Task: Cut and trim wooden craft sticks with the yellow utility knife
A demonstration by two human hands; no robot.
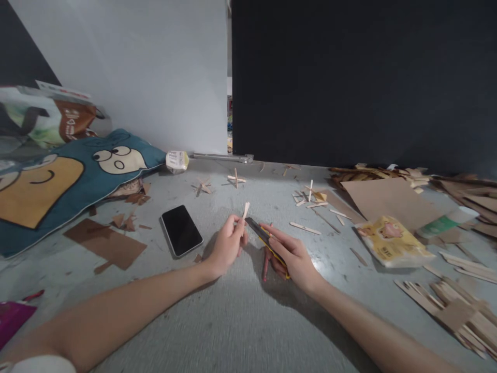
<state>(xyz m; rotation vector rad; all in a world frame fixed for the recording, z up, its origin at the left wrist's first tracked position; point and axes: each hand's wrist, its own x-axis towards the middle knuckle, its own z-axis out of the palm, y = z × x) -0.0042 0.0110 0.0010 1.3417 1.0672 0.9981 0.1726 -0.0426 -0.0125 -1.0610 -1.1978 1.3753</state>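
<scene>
Between the thumb and fingers of my left hand (227,242) stands a short popsicle stick piece (246,210), its upper end poking out; it may be more than one piece. My right hand (293,256) is wrapped round a yellow and black utility knife (265,234), whose tip points up-left and comes close to the stick. A thin reddish stick (266,267) shows under the right fingers; whether they hold it I cannot tell. Beyond the hands, small crossed stick pieces (236,179) stand on the grey table (217,321).
Left of my hands lie a phone (181,230), a cardboard piece (106,243) and a blue cartoon cushion (89,176). To the right are loose sticks (305,228), a yellow tissue pack (392,241), a cardboard sheet (382,199) and a stick bundle (456,311). A dark panel (361,83) rises behind.
</scene>
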